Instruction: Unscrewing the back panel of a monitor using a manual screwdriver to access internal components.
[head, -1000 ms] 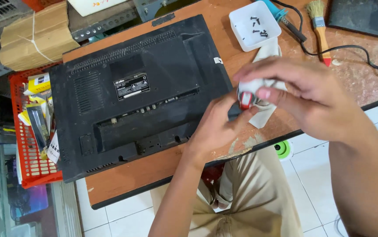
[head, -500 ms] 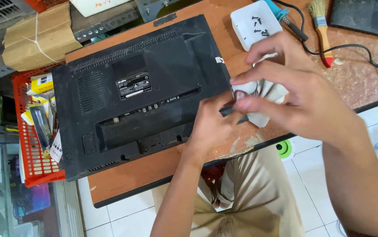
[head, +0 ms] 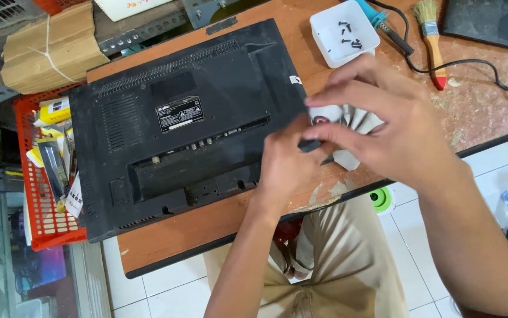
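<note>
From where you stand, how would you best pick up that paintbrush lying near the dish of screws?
Take the paintbrush by the middle of its orange-red handle, coming straight down from above. It lies flat on the wooden table with bristles pointing away, and the slim handle is bare on both sides. The black cable crosses near the handle's tip, so probably grip higher up, nearer the bristles.

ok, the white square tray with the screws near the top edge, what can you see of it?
The white square plastic tray is shallow, with rounded corners and a raised rim, sitting flat and open on the brown wooden tabletop at its far side. A handful of small black screws lie loose inside, mostly toward the right. It looks clean and intact. The black monitor back lies to its left, and the right hand is just below; neither clearly touches it.
</note>
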